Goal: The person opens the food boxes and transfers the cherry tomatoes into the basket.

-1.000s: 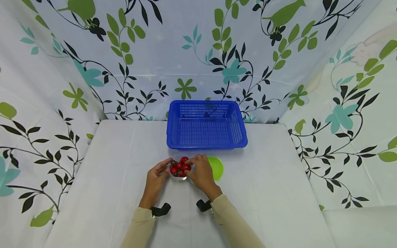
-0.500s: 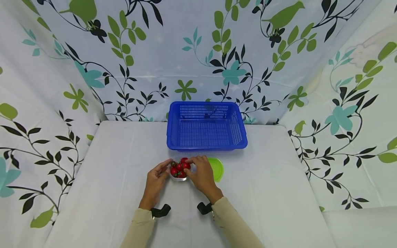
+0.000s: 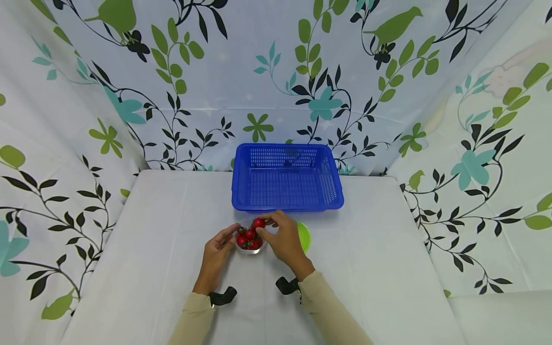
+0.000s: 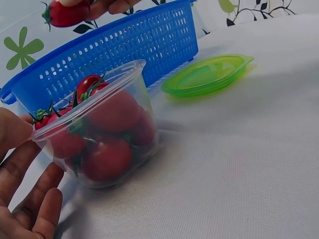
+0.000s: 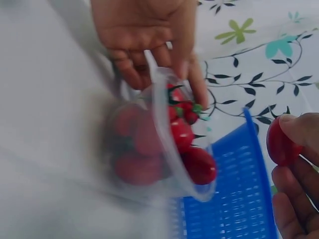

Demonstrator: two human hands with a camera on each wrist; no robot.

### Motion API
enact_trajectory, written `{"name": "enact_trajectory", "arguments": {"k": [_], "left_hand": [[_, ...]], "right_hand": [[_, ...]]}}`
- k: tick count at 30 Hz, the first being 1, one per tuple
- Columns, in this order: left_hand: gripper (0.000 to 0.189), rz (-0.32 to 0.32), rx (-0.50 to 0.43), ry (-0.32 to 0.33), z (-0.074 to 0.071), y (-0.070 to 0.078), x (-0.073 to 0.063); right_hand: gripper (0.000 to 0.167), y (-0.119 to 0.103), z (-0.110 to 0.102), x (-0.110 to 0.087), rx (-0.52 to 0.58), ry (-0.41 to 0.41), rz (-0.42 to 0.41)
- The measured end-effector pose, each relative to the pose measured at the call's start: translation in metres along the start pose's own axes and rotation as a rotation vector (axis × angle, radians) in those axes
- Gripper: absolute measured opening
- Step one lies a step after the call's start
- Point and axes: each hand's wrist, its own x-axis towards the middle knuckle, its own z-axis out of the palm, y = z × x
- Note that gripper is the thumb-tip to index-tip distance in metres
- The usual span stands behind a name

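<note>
A small clear plastic container [image 3: 249, 251] holding several red cherry tomatoes [image 4: 107, 158] with green stems stands on the white cloth. At its left side, my left hand [image 3: 217, 254] holds the rim, thumb near the edge and other fingers along the wall. My right hand [image 3: 288, 242] pinches one cherry tomato [image 5: 280, 143] between thumb and fingertips. In the left wrist view this tomato hangs above the container, apart from the rest. The right hand partly covers a green plastic lid [image 4: 207, 75] in the head view.
A blue perforated basket [image 3: 288, 206] stands just behind the container, with nothing seen inside it. The white cloth-covered table [image 3: 366, 268] spreads around. Behind and at the sides hangs a leaf-patterned curtain [image 3: 194, 72].
My right hand has lifted a cherry tomato out of the container and moved slightly up with it. My left hand has stayed at the container's side.
</note>
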Motion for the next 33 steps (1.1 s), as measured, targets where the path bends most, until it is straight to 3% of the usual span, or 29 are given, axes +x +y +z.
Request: {"name": "enact_trajectory", "arguments": {"k": [16, 33], "left_hand": [[0.042, -0.004, -0.044, 0.005, 0.002, -0.001, -0.003], [0.042, 0.008, -0.089, 0.007, 0.002, -0.003, -0.003]], "right_hand": [[0.033, -0.004, -0.028, 0.034, 0.095, -0.001, 0.043], [0.029, 0.001, -0.046, 0.079, 0.056, 0.024, 0.062]]}}
